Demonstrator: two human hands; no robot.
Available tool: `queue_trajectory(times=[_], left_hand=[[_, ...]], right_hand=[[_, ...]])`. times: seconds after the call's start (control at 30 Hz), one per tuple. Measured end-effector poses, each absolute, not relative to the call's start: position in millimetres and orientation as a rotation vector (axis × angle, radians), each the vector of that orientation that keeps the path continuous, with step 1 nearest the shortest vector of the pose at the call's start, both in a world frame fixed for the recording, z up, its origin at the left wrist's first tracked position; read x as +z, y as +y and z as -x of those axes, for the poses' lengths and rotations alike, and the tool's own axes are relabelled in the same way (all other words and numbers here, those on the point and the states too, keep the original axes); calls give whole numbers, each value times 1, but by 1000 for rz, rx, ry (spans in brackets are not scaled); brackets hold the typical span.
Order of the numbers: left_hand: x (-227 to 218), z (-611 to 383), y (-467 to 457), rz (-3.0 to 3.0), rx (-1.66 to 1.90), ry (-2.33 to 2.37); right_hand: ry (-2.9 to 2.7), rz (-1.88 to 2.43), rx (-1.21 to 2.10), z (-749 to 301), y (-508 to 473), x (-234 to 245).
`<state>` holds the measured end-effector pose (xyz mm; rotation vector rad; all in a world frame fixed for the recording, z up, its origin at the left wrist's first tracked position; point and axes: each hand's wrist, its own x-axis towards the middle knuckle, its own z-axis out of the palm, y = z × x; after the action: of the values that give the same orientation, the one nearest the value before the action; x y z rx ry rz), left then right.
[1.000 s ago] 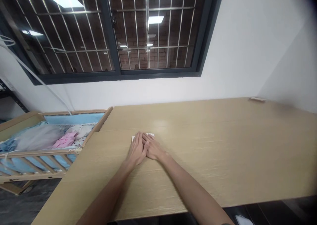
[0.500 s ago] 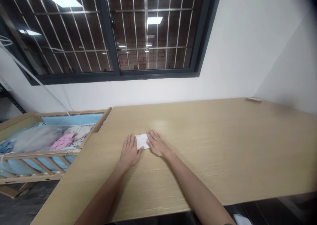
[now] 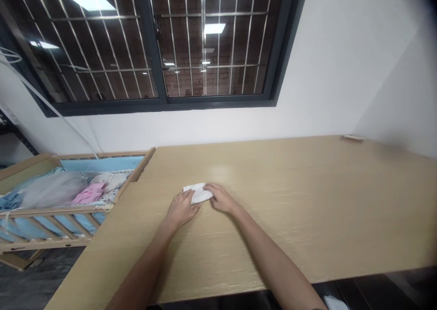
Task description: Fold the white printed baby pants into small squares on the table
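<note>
A small folded white cloth [image 3: 196, 193] lies on the light wooden table [image 3: 307, 200], a little left of its middle. My left hand [image 3: 180, 208] grips the cloth's left and near edge with curled fingers. My right hand [image 3: 220, 198] pinches its right side, fingers bent over the fabric. Both forearms reach in from the bottom of the view. The cloth bulges up slightly between the two hands.
A wooden baby cot [image 3: 64, 196] with blue lining and pink and white clothes stands against the table's left side. A small flat object [image 3: 351, 138] lies at the table's far right corner. A barred window [image 3: 153, 46] fills the wall behind.
A second ago both hands lay flat together on the cloth. They then slid apart to its sides. Now their fingers have curled and grip the cloth, which bunches up.
</note>
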<state>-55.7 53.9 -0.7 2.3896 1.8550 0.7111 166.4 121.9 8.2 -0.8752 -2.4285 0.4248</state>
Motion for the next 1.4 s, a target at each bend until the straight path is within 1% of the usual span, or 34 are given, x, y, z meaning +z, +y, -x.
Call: queue_trajectory(times=[0.1, 0.23, 0.4, 0.5, 0.6, 0.8, 0.87, 0.93, 1.0, 1.07, 1.17, 1.27, 1.4], left_hand=[[6, 54, 52, -2345, 773, 1816], [19, 52, 48, -2254, 921, 1727], [34, 45, 42, -2053, 1068, 1540], [33, 40, 40, -1904, 1043, 1449], [26, 37, 39, -1805, 970, 1507], [20, 32, 34, -1872, 762, 1906], [23, 31, 31, -1914, 706, 2011], [29, 30, 28, -1980, 682, 2051], [35, 31, 24, -2090, 683, 1996], [41, 30, 20, -2278, 667, 1738], [40, 27, 12, -2474, 564, 1332], [31, 17, 5, -2536, 502, 1322], [19, 4, -3, -2569, 445, 1399]], right_hand=[[-2346, 861, 377, -162, 121, 11], [-2135, 946, 443, -159, 116, 22], [-1726, 883, 719, -151, 111, 34], [-1575, 877, 869, -145, 115, 33], [-1539, 949, 937, -143, 121, 22], [-1656, 1129, 1037, -144, 125, 0], [-1693, 1095, 1028, -145, 124, 1], [-1726, 1016, 947, -146, 122, 8], [-1806, 920, 818, -147, 116, 18], [-1956, 810, 722, -146, 106, 31], [-2224, 667, 661, -144, 88, 46], [-2398, 625, 661, -140, 76, 49], [-2561, 703, 779, -139, 77, 38]])
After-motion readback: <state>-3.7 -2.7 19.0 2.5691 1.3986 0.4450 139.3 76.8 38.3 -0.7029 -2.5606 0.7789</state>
